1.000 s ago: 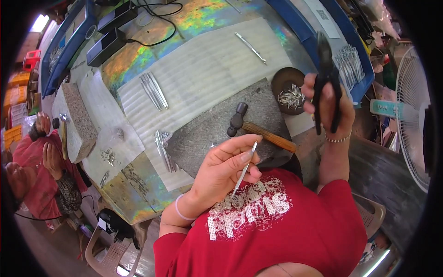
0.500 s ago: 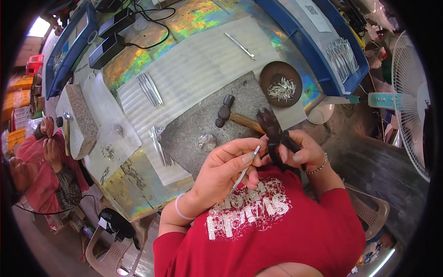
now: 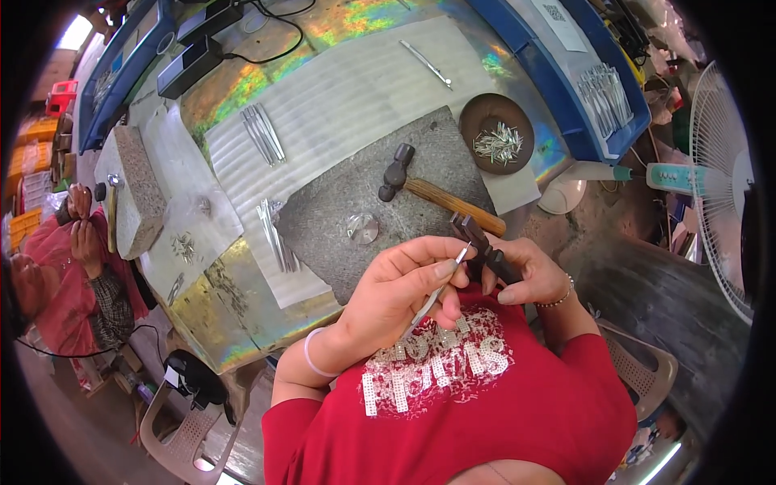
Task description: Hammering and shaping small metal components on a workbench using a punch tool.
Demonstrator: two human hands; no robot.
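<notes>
Setting: workshop bench [image 3: 339, 97] covered with iridescent foil and a ribbed grey sheet; blue trays along the far edge.
Left fingers: left hand [image 3: 396, 295] closed in a pinch; thumb and fingertips [image 3: 449, 268] grip a thin silver metal strip [image 3: 434, 295], which runs diagonally from the palm up to the plier tip.
Right fingers: right hand [image 3: 525, 275] wrapped shut around the handles of the black pliers [image 3: 477, 242]; plier nose points up and left, meeting the upper end of the strip. Whether the nose is clamped on the strip cannot be told.
Position of work: both hands touch, held close to the chest above the near bench edge, over a red shirt.
Just beyond hands: dark grey stone slab [image 3: 364, 202]; on it a wooden-handled hammer with black head [image 3: 428, 190] and a small round silver piece [image 3: 363, 229].
Farther out: round brown bowl of short silver pieces [image 3: 497, 133] right of the slab; bundles of silver strips [image 3: 263, 133] on the ribbed sheet, left.
Periphery: white fan [image 3: 719, 178] at right; another person in red [image 3: 73, 275] at far left, beside a grey stone block [image 3: 133, 190].
</notes>
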